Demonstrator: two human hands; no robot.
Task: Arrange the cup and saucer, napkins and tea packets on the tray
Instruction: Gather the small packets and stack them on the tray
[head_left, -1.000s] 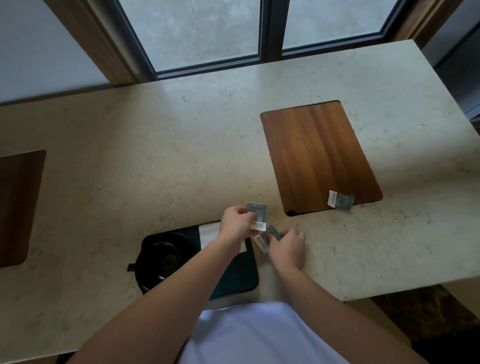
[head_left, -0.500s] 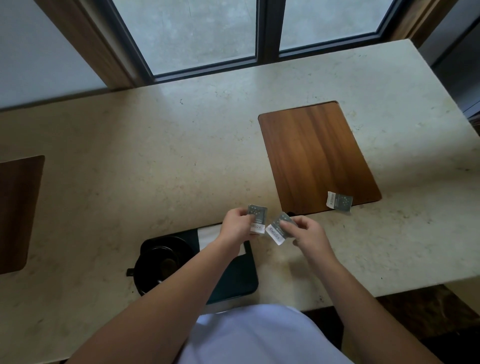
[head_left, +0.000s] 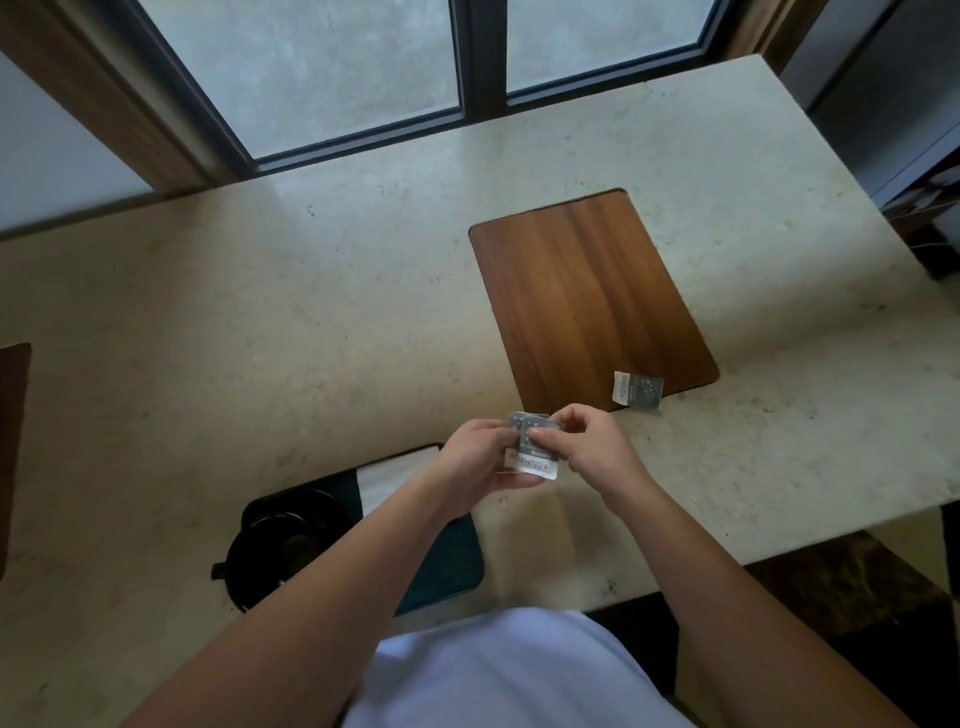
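My left hand and my right hand meet above the counter, both pinching a small stack of grey tea packets with white label ends. A third tea packet lies on the near right corner of the wooden board. Below my left forearm sits a dark green tray near the counter's front edge. On it stand a black cup on a black saucer at the left and a white napkin at the back, partly hidden by my arm.
A brown wooden board is set into the cream stone counter at the right of centre. Another wooden board shows at the left edge. A window runs along the back; the counter ends at the right.
My right hand has brought its packet to the left and onto the one in my left hand, so the two packets are now held together between both hands.
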